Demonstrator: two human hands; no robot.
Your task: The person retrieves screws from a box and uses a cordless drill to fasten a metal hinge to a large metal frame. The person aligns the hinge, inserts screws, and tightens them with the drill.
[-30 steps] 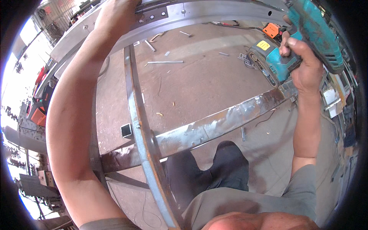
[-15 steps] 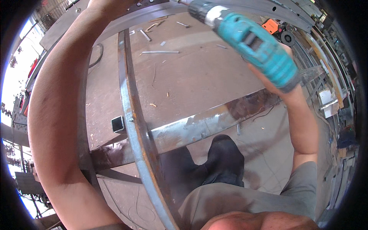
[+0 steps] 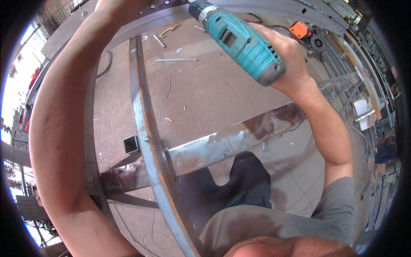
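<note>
My right hand (image 3: 289,55) is wrapped round the grip of a teal cordless drill (image 3: 246,45). The drill's black chuck points up and left at a grey metal beam (image 3: 319,19) with round holes, which crosses the top of the view. A bit shows at the chuck's front, close to the beam; whether it touches, I cannot tell. At the upper edge my left hand (image 3: 124,6) is by the same beam, left of the drill, with its fingers cut off by the picture's edge.
Below the beam, a rusty steel bar (image 3: 147,141) runs lengthwise and meets a crosswise steel tube (image 3: 218,143). An open square tube end (image 3: 131,144) sticks up beside them. Metal offcuts (image 3: 175,60) lie on the floor. An orange tool (image 3: 299,30) is at the upper right.
My right hand has moved the drill left and slightly down, bringing its chuck nearer my left hand. The left arm has barely shifted.
</note>
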